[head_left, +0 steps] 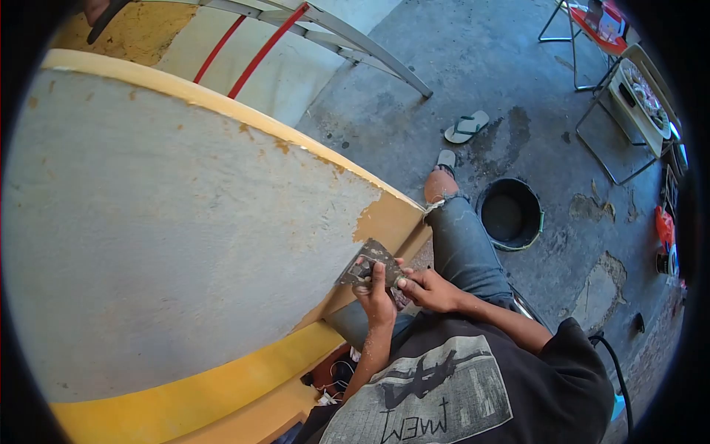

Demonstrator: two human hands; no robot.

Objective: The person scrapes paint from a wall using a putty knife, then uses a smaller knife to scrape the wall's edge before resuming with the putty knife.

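Observation:
My left hand grips a wide-bladed putty knife by its blade, the thumb pressed against the metal. Closed around the handle end at the other side is my right hand; most of the handle is hidden by the fingers. The blade is smeared with pale residue. Both hands are in front of my torso, by the near corner of a large panel with a grey, patchy face. Bare tan patches show along its edge, and a yellow band borders it.
A black bucket stands on the concrete floor beside my leg. A loose flip-flop lies beyond my foot. A ladder leans at the top. Folding chairs holding items stand right. Cables lie below the panel.

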